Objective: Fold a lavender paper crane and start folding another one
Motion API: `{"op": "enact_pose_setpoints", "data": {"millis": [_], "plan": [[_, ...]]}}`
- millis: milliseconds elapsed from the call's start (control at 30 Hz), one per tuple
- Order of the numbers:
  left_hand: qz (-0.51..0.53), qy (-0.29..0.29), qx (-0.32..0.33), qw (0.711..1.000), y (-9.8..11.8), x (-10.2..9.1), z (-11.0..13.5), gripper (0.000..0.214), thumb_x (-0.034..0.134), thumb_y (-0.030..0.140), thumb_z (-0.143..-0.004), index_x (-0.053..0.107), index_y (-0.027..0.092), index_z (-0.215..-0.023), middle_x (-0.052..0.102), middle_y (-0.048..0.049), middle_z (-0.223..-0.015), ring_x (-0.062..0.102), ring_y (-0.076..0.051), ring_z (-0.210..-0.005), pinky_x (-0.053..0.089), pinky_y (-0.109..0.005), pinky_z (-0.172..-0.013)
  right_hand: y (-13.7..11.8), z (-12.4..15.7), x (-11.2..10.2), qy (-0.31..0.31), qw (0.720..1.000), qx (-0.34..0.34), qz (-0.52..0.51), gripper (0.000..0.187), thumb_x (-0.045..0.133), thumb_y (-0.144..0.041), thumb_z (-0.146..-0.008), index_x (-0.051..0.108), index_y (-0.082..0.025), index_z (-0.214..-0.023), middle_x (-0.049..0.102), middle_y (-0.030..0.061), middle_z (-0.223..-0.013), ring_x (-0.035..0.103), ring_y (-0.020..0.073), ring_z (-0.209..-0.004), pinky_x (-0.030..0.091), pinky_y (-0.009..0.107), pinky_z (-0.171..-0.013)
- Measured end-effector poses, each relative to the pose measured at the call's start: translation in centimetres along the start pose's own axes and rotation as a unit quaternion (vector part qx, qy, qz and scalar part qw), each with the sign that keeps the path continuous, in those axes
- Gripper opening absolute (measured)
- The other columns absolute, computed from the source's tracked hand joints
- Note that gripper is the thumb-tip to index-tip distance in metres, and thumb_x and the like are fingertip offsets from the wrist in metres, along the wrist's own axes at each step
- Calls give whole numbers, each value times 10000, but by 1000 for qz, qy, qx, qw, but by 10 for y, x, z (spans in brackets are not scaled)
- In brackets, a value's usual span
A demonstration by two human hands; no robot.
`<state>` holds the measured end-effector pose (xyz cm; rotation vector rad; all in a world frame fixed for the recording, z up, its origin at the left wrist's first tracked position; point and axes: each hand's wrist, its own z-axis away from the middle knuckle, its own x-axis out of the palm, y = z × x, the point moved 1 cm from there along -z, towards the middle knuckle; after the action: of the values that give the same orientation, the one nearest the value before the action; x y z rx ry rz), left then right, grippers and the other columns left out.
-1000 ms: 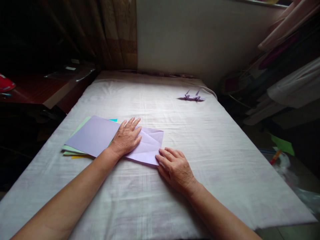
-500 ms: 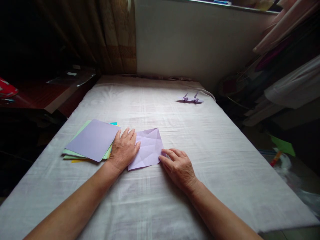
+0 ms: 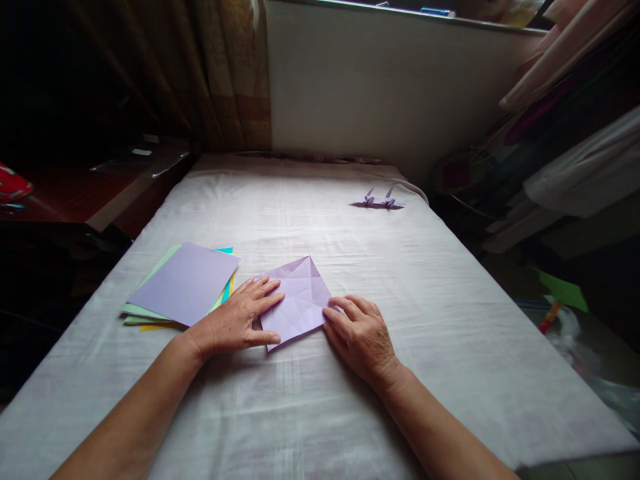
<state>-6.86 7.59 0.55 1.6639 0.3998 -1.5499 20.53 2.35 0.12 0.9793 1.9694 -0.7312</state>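
A creased sheet of purple origami paper [image 3: 299, 300] lies on the cloth-covered table [image 3: 320, 413] between my hands. My left hand [image 3: 240, 315] rests with fingers spread over the paper's left side, thumb near its front corner. At the right corner, my right hand [image 3: 359, 333] pinches the paper's edge between thumb and fingers; that corner is hidden. Just left of my left hand is a stack of coloured paper [image 3: 183, 283], a purple sheet on top with green, yellow and blue edges showing beneath.
Two small folded purple paper figures [image 3: 379, 200] stand near the far right of the table. A dark red wooden surface [image 3: 60, 193] is at the left, a curtain [image 3: 230, 80] behind. Clothes [image 3: 585, 167] hang at the right, above a green piece [image 3: 565, 290] beyond the table edge.
My left hand has shifted toward me and its fingers have spread wider. The paper has turned slightly, its front corner moving right and nearer. My right hand stays at the right corner.
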Motion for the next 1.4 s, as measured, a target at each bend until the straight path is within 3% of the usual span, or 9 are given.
{"op": "enact_pose_setpoints", "data": {"millis": [267,467,600,733,867,967,1067,1267,1400], "plan": [[2,0,7,1000,3,-5,9,905,679,696,-713,402,285,-1470,297,-132,-1570,210,-362,-1464,263,-559,-1146,0,-2,1,-18,999,9,-47,148,565,-227,-945,707,-232,-905,697,29,-881,590,163,-809,399,300,-761],[38,6,1,999,2,-8,11,610,740,548,-747,594,358,-1308,372,-86,-1547,249,-358,-1455,271,-597,-1123,0,-2,5,-24,997,37,-70,175,541,-242,-950,694,-211,-869,676,43,-859,586,175,-799,418,297,-749],[55,74,-4,996,3,-2,5,215,612,333,-883,720,341,-1069,579,-34,-1394,432,-287,-1370,225,-614,-1133,-1,-1,6,-28,995,53,-81,176,533,-250,-952,688,-211,-877,672,45,-868,586,178,-808,425,299,-764],[74,153,-4,985,7,2,-1,227,507,309,-943,720,260,-882,729,-24,-1121,622,-216,-1142,318,-530,-1114,0,-1,5,-35,993,74,-88,185,523,-259,-956,681,-211,-871,662,43,-850,584,178,-805,430,299,-764],[70,198,-19,978,12,4,-4,239,534,337,-930,673,214,-780,735,-36,-944,659,-204,-984,456,-433,-1006,4,-1,5,-46,990,105,-84,187,529,-277,-952,666,-214,-842,645,38,-826,577,180,-794,423,302,-757],[42,246,-63,966,19,5,-6,160,564,327,-903,655,202,-944,699,-74,-1061,634,-237,-1029,510,-423,-945,6,-2,7,-53,990,114,-69,210,524,-302,-957,649,-211,-814,633,39,-805,570,187,-793,412,310,-755],[-40,296,-78,951,33,6,-8,323,557,248,-903,578,207,-1222,604,-114,-1291,541,-280,-1213,438,-490,-1054,7,-4,9,-56,990,119,-57,221,521,-309,-957,632,-213,-792,620,38,-785,563,188,-785,404,310,-745],[-152,271,121,943,69,20,-14,316,458,100,-951,653,198,-1179,693,-44,-1206,584,-216,-1185,401,-414,-1113,4,-7,9,-64,990,122,-44,212,537,-306,-945,615,-209,-773,605,33,-763,554,183,-763,389,299,-731],[-147,245,68,956,83,28,-17,305,499,225,-959,650,182,-1221,622,-51,-1342,495,-252,-1317,295,-448,-1185,3,-7,8,-61,989,125,-42,202,548,-302,-937,610,-210,-768,603,31,-760,548,188,-759,382,306,-730]]}}
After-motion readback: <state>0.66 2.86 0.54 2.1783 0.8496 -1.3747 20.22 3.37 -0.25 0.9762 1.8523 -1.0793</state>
